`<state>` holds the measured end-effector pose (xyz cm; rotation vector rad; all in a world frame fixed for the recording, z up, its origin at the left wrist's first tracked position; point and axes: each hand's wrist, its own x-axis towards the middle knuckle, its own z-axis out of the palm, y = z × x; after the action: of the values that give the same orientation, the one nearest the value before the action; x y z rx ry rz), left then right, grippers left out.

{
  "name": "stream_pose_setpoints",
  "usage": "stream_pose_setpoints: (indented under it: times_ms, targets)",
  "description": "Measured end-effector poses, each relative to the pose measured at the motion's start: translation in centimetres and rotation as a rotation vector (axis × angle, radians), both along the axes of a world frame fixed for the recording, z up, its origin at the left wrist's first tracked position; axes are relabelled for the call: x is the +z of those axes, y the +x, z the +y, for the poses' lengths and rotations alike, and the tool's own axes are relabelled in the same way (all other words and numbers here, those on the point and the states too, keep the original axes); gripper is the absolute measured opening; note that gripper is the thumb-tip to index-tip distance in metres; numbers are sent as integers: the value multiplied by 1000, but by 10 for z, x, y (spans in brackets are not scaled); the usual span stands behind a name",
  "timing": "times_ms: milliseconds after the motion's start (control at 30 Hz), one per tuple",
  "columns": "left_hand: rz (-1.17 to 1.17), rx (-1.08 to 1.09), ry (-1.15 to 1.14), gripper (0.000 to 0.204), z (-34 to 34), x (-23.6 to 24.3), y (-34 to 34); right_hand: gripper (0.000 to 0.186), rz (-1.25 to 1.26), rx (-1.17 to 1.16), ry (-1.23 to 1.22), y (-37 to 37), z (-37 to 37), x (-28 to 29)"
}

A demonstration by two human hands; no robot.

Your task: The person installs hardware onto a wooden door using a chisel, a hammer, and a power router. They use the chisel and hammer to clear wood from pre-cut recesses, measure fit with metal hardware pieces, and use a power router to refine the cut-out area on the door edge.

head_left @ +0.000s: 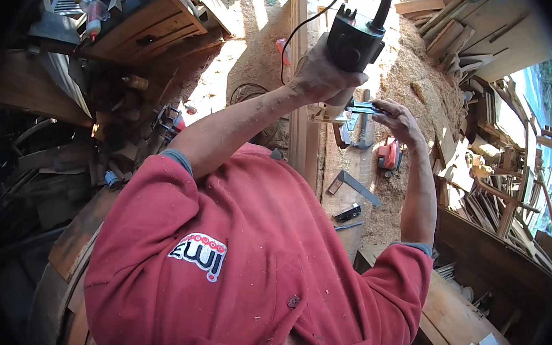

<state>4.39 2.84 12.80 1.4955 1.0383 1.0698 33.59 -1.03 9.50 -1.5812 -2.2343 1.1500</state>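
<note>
My left hand [322,75] is wrapped round the body of a power tool that looks like a router [353,43], with a black motor housing and a thick cord at its top. Its lower end sits beside a long upright-edged timber [301,145]. Closed fingers of my right hand [398,120] grip a slim metal hand tool [363,108], perhaps a wrench, whose far end meets the router's lower part. Exactly how the two touch is too small to tell. Just below lie a hammer [363,135] and a red tool [390,157].
A try square [358,185], a small black tool [347,213] and a thin blue tool [348,226] lie on the board nearer me. Wood shavings [419,86] spread to the right. Stacked offcuts [483,182] stand far right; a wooden cabinet [148,27] is at far left.
</note>
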Motion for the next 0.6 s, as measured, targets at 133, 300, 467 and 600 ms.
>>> stream_pose_setpoints:
  times_ms: [133,300,467,600]
  targets:
    - [-4,-1,25,78,-3,-20,3,44,2,-58,-49,-4,-6,-21]
    - [117,-46,18,77,-12,-22,-1,50,-23,-77,-125,-2,-1,-49]
    - [226,-45,20,83,-10,-36,1,50,27,-86,-38,8,-8,-75]
    - [95,-53,93,82,7,-51,-12,49,142,-116,-31,-2,-3,-72]
